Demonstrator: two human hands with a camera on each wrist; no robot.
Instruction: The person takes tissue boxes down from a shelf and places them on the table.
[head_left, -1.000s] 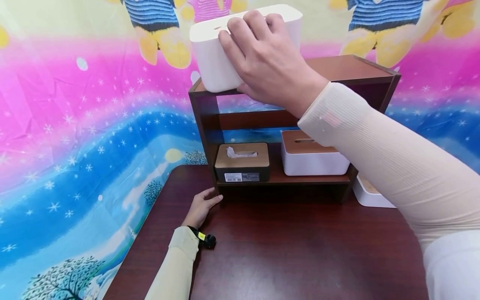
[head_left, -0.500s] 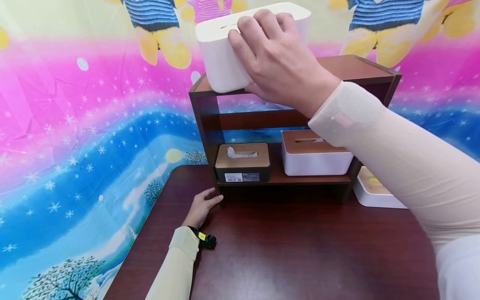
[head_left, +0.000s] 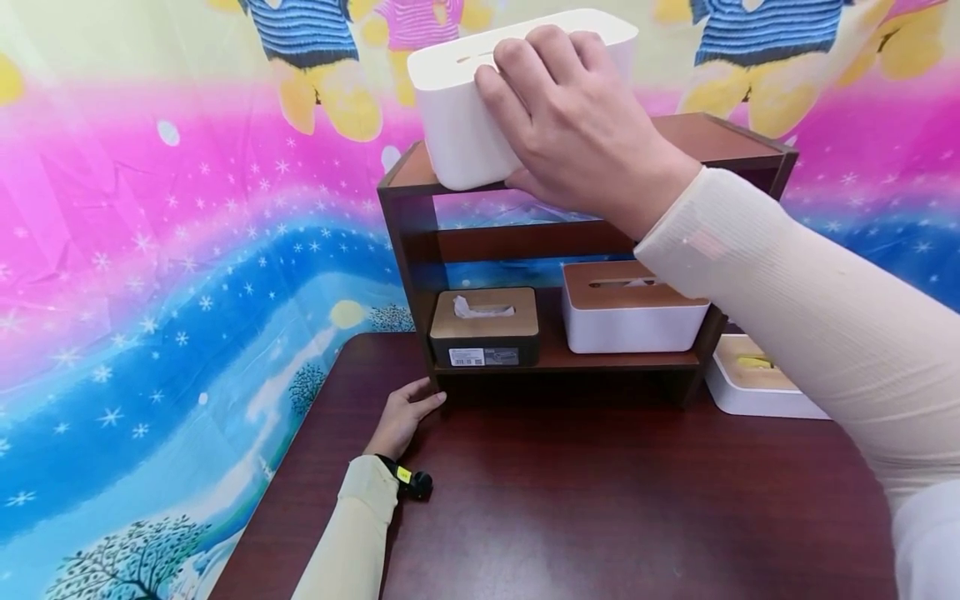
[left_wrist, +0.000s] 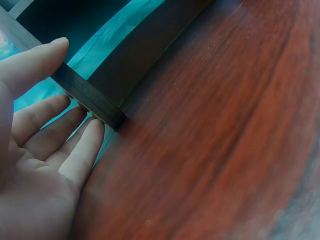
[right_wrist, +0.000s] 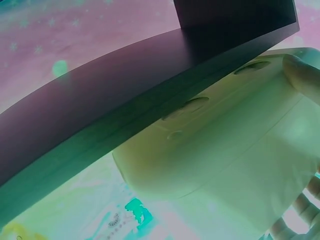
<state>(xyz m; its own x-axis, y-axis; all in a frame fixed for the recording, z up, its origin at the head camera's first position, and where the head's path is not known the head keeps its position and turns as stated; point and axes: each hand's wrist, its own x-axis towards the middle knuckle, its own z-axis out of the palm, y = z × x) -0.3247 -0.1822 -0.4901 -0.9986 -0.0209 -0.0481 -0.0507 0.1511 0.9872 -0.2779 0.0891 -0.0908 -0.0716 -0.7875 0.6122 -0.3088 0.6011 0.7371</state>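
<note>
My right hand (head_left: 570,125) grips a white tissue box (head_left: 465,133) by its long near side at the top left of a dark wooden shelf unit (head_left: 408,242). The box stands at an angle there, a slot in its pale top partly under my fingers. In the right wrist view the smooth underside of the tissue box (right_wrist: 200,145) juts past the shelf edge (right_wrist: 100,135). Low down, my left hand (head_left: 397,421) holds the shelf's left upright (left_wrist: 92,100), thumb on one side and fingertips against the other.
On the lower shelf sit a dark tissue box with a wooden lid (head_left: 487,333) and a white one with a brown lid (head_left: 633,325). Another white box (head_left: 742,392) stands on the table (head_left: 600,500) at the right, partly behind my sleeve. A patterned cloth (head_left: 187,292) hangs behind.
My right hand has shifted the white tissue box a little to the right along the top shelf, and the right arm moved with it. My left hand stays put.
</note>
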